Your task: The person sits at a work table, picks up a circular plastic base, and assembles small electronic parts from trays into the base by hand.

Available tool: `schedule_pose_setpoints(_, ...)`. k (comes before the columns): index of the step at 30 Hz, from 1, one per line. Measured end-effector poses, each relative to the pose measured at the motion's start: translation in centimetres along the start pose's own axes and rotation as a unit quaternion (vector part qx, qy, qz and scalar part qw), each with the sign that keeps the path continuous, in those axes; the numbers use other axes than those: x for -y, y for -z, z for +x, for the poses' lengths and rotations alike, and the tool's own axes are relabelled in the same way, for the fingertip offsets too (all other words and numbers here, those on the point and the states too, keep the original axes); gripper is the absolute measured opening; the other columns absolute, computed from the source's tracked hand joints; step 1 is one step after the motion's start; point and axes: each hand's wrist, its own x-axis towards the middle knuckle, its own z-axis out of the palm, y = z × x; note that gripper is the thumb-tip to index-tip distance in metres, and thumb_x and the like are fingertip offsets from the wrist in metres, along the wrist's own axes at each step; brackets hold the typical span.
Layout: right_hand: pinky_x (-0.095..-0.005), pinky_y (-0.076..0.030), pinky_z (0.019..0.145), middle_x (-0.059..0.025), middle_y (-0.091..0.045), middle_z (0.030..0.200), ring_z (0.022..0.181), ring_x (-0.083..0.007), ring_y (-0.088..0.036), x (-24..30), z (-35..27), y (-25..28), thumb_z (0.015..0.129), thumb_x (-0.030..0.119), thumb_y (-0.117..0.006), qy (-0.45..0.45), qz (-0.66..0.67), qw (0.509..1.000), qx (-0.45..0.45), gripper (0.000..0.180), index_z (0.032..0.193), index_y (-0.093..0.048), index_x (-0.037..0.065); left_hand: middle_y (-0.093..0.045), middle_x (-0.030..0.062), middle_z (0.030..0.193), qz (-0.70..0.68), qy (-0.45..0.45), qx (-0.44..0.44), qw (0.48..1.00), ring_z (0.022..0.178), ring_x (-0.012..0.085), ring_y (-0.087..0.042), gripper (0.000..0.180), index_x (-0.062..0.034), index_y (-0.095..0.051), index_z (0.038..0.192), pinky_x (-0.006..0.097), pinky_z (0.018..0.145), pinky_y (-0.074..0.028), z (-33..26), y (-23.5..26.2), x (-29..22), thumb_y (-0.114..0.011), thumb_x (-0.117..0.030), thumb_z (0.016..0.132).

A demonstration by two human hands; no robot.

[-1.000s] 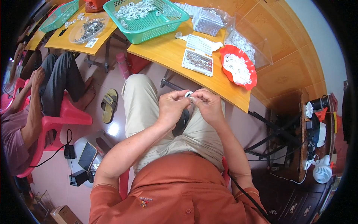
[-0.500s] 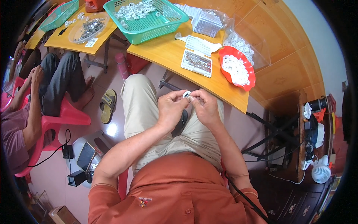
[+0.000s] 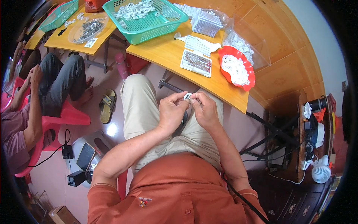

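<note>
Pinching small white part (image 3: 187, 96), mostly covered, detail hard to make out, between closed thumb and fingertips of left hand (image 3: 170, 112) and right hand (image 3: 206, 112), in front of yellow table (image 3: 156, 54). On table: green basket (image 3: 160, 32), top cut off, with white ring-like pieces (image 3: 137, 11), far left; red dish (image 3: 248, 86) with white bits (image 3: 235, 69), right end.
</note>
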Motion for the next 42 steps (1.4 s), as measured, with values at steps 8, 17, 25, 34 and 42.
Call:
schedule_pose_setpoints(8,-0.0401,-0.048,0.069,-0.0181,-0.062,0.087,0.079,-0.0349,-0.062,-0.4,-0.5,-0.5,0.087,0.001,-0.059,-0.029,0.007,0.999,-0.028,0.006,0.092,-0.058,-0.001,-0.069,0.0055,0.081,0.000,-0.019,0.019,1.000,0.073,0.0066,-0.062,0.029,0.0071,-0.065,0.112,0.021,0.067,-0.050,0.0,0.0,0.8,-0.062,-0.001,0.085)
schedule_pose_setpoints(17,-0.0308,-0.052,0.061,-0.0142,-0.065,0.081,0.068,-0.0180,-0.066,0.0,-0.8,-1.0,0.088,-0.003,-0.057,-0.074,0.086,0.991,-0.064,0.005,0.092,-0.058,-0.003,-0.069,0.0057,0.089,-0.026,-0.022,0.031,0.999,0.076,0.0071,-0.062,0.026,0.0058,-0.063,0.114,0.021,0.068,-0.051,-0.2,-0.3,0.7,-0.062,-0.002,0.089)
schedule_pose_setpoints(25,-0.0254,-0.051,0.064,-0.0085,-0.064,0.083,0.072,-0.0114,-0.063,-0.4,-0.8,-1.1,0.090,-0.003,-0.057,-0.104,0.143,0.982,-0.063,0.006,0.096,-0.057,-0.004,-0.068,0.0041,0.087,-0.027,-0.033,0.025,0.999,0.075,0.0061,-0.061,0.024,0.0050,-0.065,0.112,0.021,0.068,-0.051,-0.3,-0.4,0.6,-0.062,-0.002,0.089)
schedule_pose_setpoints(34,-0.0254,-0.051,0.062,-0.0069,-0.063,0.079,0.069,-0.0104,-0.062,-0.5,-0.5,-1.3,0.090,-0.003,-0.056,-0.106,0.177,0.976,-0.066,0.004,0.093,-0.056,-0.004,-0.069,0.0057,0.089,-0.020,-0.035,0.019,0.999,0.076,0.0074,-0.063,0.025,0.0049,-0.064,0.113,0.022,0.070,-0.053,-0.2,-0.4,0.8,-0.063,-0.002,0.089)
schedule_pose_setpoints(42,-0.0245,-0.051,0.064,-0.0067,-0.064,0.081,0.071,-0.0102,-0.063,-1.3,-0.3,-1.1,0.090,-0.002,-0.057,-0.121,0.206,0.970,-0.050,0.006,0.096,-0.055,-0.004,-0.070,0.0083,0.092,-0.057,-0.019,0.020,0.998,0.080,0.0098,-0.065,0.025,0.0075,-0.063,0.112,0.023,0.074,-0.055,-0.2,-0.5,0.0,-0.062,0.000,0.089)
